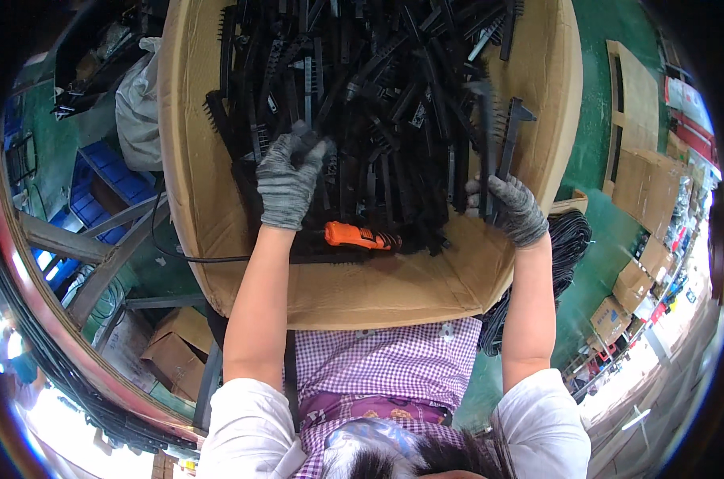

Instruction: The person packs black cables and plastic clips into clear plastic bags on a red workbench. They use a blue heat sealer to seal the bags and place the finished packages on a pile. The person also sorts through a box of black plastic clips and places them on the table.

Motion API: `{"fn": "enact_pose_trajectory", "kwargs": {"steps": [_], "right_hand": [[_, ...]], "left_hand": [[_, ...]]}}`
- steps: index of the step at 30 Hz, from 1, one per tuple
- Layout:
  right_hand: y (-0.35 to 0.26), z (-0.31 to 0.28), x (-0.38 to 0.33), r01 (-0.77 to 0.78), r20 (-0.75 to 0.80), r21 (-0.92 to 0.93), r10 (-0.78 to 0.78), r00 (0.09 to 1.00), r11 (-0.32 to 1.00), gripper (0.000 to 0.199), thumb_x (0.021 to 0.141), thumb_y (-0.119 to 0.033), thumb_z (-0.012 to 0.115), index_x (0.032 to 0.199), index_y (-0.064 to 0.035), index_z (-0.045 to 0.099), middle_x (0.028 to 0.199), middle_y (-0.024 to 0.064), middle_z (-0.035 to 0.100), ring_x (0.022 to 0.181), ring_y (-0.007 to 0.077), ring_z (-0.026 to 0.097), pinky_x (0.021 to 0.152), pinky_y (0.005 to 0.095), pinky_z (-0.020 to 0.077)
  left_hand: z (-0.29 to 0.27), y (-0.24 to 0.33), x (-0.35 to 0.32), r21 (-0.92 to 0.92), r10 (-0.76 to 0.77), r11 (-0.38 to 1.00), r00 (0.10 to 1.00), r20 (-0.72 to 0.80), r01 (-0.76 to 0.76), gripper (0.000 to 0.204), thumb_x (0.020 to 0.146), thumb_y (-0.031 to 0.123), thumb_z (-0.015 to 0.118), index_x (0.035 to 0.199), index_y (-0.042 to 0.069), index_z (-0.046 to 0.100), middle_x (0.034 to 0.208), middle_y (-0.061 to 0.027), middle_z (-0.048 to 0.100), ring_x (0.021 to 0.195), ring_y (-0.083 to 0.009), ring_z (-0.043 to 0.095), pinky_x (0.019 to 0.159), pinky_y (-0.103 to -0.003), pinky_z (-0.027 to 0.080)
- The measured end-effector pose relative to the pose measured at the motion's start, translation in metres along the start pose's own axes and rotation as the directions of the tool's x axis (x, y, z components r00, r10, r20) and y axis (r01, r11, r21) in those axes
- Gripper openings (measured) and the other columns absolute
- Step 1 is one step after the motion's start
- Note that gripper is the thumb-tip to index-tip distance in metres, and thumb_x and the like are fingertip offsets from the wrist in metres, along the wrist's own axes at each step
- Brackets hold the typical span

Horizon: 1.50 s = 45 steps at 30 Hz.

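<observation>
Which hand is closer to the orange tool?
Left: the left hand is just up-left of the orange tool; the right hand is farther away, up and to its right.

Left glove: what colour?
The left glove is mottled grey; best seen in the head view.

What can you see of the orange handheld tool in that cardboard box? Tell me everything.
The orange handheld tool has a rounded, elongated casing that looks like plastic, with dark markings and a blackish right end. It lies crosswise on a pile of black toothed strips, near the wall of the cardboard box closest to the wearer. A black cord comes in from the left; whether it joins the tool is unclear. Neither the left hand nor the right hand touches it.
</observation>
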State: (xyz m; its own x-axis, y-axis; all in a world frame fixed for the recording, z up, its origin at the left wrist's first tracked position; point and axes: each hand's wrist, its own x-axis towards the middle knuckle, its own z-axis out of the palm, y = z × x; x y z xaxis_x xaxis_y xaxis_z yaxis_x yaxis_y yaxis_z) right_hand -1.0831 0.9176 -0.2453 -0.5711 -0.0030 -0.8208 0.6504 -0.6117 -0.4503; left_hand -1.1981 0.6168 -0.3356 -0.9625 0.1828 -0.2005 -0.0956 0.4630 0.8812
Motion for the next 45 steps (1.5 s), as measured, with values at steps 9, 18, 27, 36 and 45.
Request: {"fn": "enact_pose_trajectory", "kwargs": {"steps": [9,18,27,36,45], "right_hand": [[0.03,0.006,-0.046,0.205,0.197,0.44,-0.316,0.928,0.874,0.04,0.078,-0.027,0.068,0.105,-0.0078,0.045,0.068,-0.003,0.039,0.055,0.007,0.036,0.042,0.017,0.0332],[0.064,-0.005,-0.07,0.27,0.082,0.539,-0.368,0.926,0.798,0.04,0.073,-0.028,0.072,0.099,-0.0088,0.047,0.063,-0.0013,0.038,0.05,0.0088,0.036,0.038,0.0199,0.0316],[0.061,-0.013,-0.083,0.237,0.09,0.462,-0.311,0.946,0.855,0.045,0.072,-0.022,0.072,0.104,-0.0023,0.048,0.066,0.0059,0.048,0.049,0.0153,0.048,0.04,0.0247,0.0402],[0.062,-0.02,-0.1,0.312,0.046,0.439,-0.368,0.929,0.843,0.04,0.076,-0.028,0.069,0.1,-0.0027,0.049,0.066,0.0085,0.052,0.051,0.0181,0.053,0.04,0.0276,0.0446],[0.066,0.012,-0.137,0.262,0.104,0.33,-0.311,0.945,0.907,0.036,0.084,-0.04,0.056,0.084,-0.0038,0.053,0.064,0.0116,0.06,0.049,0.0221,0.058,0.039,0.0301,0.0458]], "left_hand": [[0.075,0.067,0.01,0.391,0.3,0.756,0.809,0.505,-0.525,0.036,0.071,0.018,0.061,0.105,0.009,0.055,0.095,-0.0136,0.062,0.088,-0.0305,0.058,0.078,-0.039,0.046],[0.183,0.099,0.068,0.391,0.227,0.206,0.432,0.873,-0.897,0.024,0.08,0.016,0.05,0.101,0.011,0.061,0.093,-0.0084,0.063,0.094,-0.0254,0.058,0.079,-0.039,0.043],[0.225,0.078,0.101,0.426,0.026,0.019,0.426,0.904,-0.905,0.021,0.078,0.015,0.051,0.091,0.009,0.066,0.095,-0.0092,0.064,0.092,-0.024,0.059,0.075,-0.037,0.043],[0.183,0.092,0.11,0.416,0.276,0.032,0.408,0.87,-0.909,0.023,0.076,0.013,0.053,0.097,0.013,0.063,0.102,-0.0065,0.06,0.097,-0.0252,0.056,0.08,-0.038,0.044],[0.014,0.201,0.043,-0.538,0.015,0.831,0.961,0.276,0.142,0.019,0.085,0.025,0.06,0.094,0.008,0.06,0.094,-0.0053,0.062,0.072,-0.015,0.057,0.068,-0.028,0.049]]}}
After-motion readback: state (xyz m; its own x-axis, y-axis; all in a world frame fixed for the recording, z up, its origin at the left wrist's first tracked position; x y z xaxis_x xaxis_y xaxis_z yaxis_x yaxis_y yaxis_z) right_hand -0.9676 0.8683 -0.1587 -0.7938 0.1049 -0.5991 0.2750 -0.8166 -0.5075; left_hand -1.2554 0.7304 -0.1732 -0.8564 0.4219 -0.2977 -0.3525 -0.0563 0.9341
